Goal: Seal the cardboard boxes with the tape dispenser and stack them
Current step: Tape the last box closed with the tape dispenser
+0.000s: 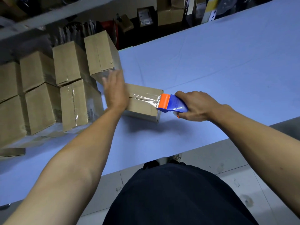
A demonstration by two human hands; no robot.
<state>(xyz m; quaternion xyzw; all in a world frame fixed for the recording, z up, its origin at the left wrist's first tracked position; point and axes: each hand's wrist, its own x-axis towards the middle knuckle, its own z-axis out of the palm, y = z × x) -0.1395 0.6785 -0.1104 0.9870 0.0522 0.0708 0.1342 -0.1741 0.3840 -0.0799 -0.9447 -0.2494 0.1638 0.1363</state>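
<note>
Firmly, the right hand (194,106) gripped the dispenser (172,103) at the box's (142,103) right edge, tape (144,98) stretched leftward over the seam. The left hand (116,91), blurred, seemingly flat with straight fingers, pressed the box's far end on the worktop (211,62). Best to run tape down the side, tear cleanly, then smooth. Left of that hand stood stacked boxes (71,88), all closed, contents hidden.

A pale blue tabletop (227,54) fills the room — behind it, dim shelves (146,15) crowded with packages; below its near edge, grey floor tiles (227,172).
</note>
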